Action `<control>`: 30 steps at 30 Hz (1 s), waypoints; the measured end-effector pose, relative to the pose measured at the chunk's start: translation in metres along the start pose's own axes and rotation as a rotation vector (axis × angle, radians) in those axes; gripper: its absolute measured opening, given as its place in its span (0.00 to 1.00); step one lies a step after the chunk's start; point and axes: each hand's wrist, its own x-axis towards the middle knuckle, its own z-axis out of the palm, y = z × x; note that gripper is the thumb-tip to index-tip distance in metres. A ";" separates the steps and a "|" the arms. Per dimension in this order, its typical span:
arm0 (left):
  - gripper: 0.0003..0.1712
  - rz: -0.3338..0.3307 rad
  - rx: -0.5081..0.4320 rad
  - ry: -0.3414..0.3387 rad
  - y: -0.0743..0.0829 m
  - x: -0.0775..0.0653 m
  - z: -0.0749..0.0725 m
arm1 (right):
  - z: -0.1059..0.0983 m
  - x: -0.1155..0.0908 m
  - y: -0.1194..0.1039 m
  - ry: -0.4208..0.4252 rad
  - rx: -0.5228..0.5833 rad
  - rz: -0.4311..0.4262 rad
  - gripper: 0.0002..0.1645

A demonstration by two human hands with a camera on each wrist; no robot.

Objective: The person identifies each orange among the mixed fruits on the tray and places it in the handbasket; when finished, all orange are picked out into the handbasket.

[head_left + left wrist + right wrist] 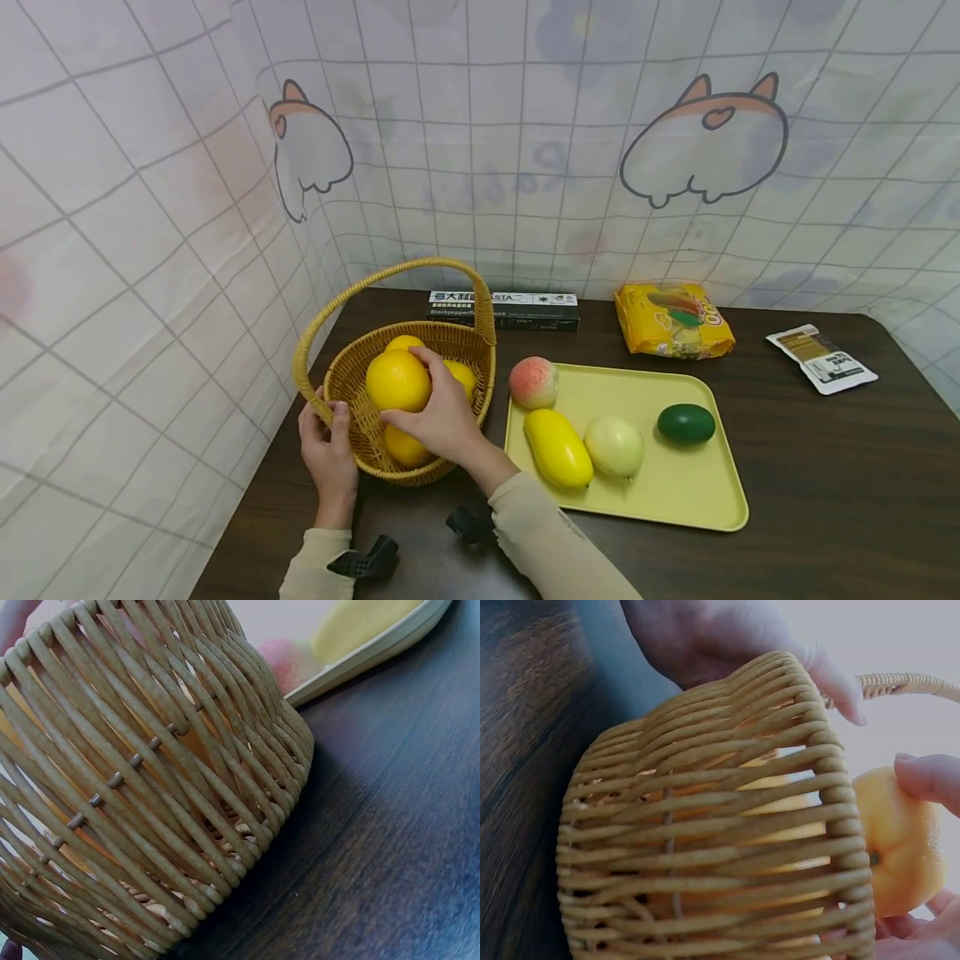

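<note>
A wicker basket [352, 454] with a tall arched handle stands on the left of the table. My right hand [442, 412] grips a yellow-orange orange [397, 381] over the basket's opening. In the right wrist view that orange [900, 847] shows beyond the rim, with fingers and thumb around it. My left hand [330, 454] holds the basket's left side, by the foot of the handle. More yellow-orange fruit [405, 448] lies inside, partly covered by my right hand. The left wrist view is mostly filled by the woven wall of the basket [150, 780].
Right of the basket, a yellow tray [675, 500] carries a peach [534, 382], a yellow mango-like fruit [558, 450], a pale green round fruit [615, 447] and a dark green fruit [686, 423]. Behind are a black pasta box [540, 317], a yellow packet [671, 321] and a white pouch [821, 358].
</note>
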 end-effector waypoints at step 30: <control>0.13 -0.023 -0.044 0.015 -0.003 0.000 0.000 | 0.023 0.043 0.009 -0.289 -0.155 0.079 0.52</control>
